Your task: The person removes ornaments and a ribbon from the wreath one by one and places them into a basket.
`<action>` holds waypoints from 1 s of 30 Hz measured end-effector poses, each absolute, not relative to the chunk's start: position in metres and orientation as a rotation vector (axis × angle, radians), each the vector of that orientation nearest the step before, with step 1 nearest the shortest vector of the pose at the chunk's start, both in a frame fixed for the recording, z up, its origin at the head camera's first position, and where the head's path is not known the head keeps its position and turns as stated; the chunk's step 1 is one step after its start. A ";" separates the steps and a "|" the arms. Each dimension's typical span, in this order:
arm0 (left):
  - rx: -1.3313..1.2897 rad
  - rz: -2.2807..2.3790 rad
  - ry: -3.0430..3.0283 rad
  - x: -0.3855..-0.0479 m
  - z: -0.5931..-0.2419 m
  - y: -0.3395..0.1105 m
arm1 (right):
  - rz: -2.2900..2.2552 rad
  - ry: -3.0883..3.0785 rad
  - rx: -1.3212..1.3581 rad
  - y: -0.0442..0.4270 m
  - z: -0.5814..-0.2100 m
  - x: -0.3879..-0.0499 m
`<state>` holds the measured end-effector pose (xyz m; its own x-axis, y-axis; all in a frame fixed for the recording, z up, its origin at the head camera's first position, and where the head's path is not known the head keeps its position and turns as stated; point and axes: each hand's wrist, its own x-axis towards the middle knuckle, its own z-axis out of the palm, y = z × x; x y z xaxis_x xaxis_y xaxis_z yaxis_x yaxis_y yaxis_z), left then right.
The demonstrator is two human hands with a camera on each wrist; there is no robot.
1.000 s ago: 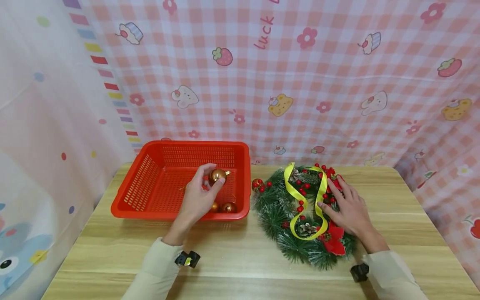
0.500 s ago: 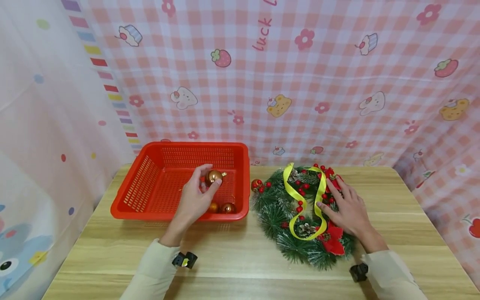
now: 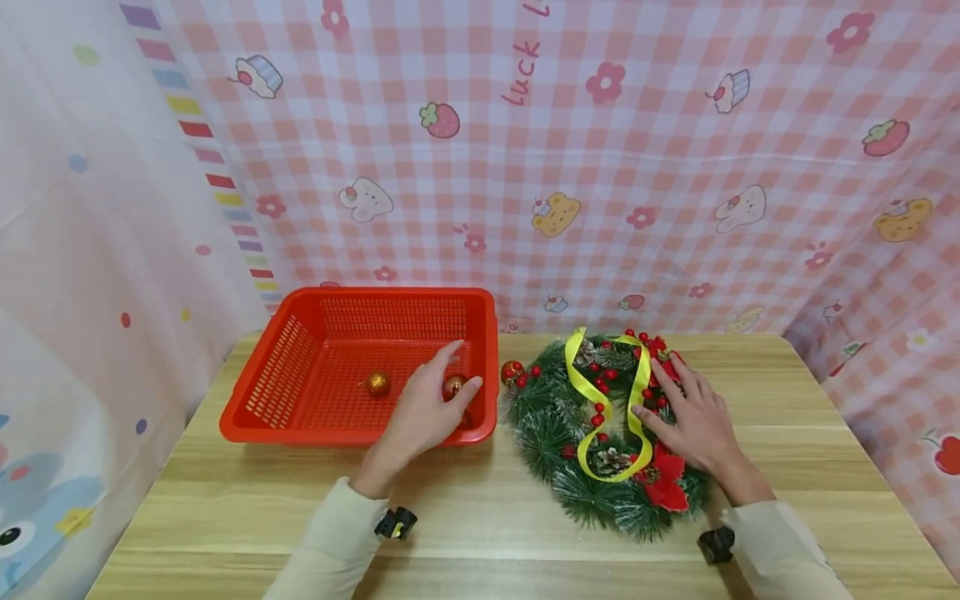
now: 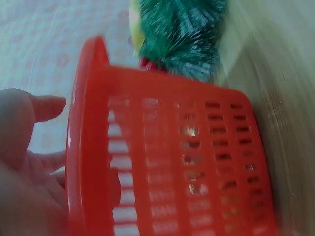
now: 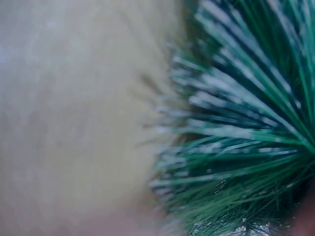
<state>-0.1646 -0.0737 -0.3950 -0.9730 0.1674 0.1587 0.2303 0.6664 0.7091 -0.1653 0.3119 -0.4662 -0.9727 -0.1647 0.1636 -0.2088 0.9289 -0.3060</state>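
In the head view my left hand (image 3: 427,412) hangs over the right part of a red plastic basket (image 3: 360,292), thumb and index finger spread wide. A shiny gold bauble (image 3: 453,386) shows in the gap between them, partly hidden, with no finger visibly gripping it. A glittery gold bauble (image 3: 377,383) lies alone on the basket floor. My right hand (image 3: 697,421) rests with extended fingers on the right side of a green wreath (image 3: 551,437). Yellow ribbon (image 3: 643,379), red berries, pine cones and red flowers (image 3: 663,483) decorate it. Only blurred needles (image 5: 246,132) fill most of the right wrist view's right half.
Basket and wreath stand side by side on a wooden table (image 3: 487,533), a narrow gap between them. A pink checked curtain (image 3: 480,192) hangs behind the table. The basket's slotted wall (image 4: 167,157) fills much of the left wrist view.
My left hand gripped a gold bauble earlier; now its fingers are spread, lower and farther right. The glittery bauble at the basket's middle has come into view. My right hand has stayed on the wreath.
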 end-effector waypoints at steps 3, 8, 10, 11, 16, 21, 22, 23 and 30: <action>-0.353 -1.034 -2.855 -0.162 -0.398 -0.057 | 0.490 -2.956 0.290 0.311 -0.466 -0.166; -0.358 -0.903 -2.934 -0.160 -0.405 -0.039 | 0.487 -2.958 0.320 0.312 -0.467 -0.167; -0.347 -0.846 -2.957 -0.159 -0.408 -0.035 | 0.474 -2.950 0.346 0.314 -0.469 -0.168; -0.339 -0.819 -2.966 -0.159 -0.410 -0.034 | 0.464 -2.947 0.359 0.316 -0.469 -0.168; -0.307 -0.708 -3.013 -0.159 -0.415 -0.031 | 0.439 -2.947 0.418 0.323 -0.469 -0.171; -0.293 -0.655 -3.030 -0.159 -0.417 -0.029 | 0.506 -3.015 0.353 0.320 -0.452 -0.165; -0.299 -0.642 -3.028 -0.159 -0.417 -0.028 | 0.549 -3.043 0.297 0.318 -0.446 -0.161; -0.304 -0.636 -3.028 -0.160 -0.417 -0.028 | 0.590 -3.069 0.228 0.316 -0.439 -0.156; -0.303 -0.597 -3.045 -0.161 -0.418 -0.027 | 0.864 -3.141 -0.200 0.278 -0.407 -0.116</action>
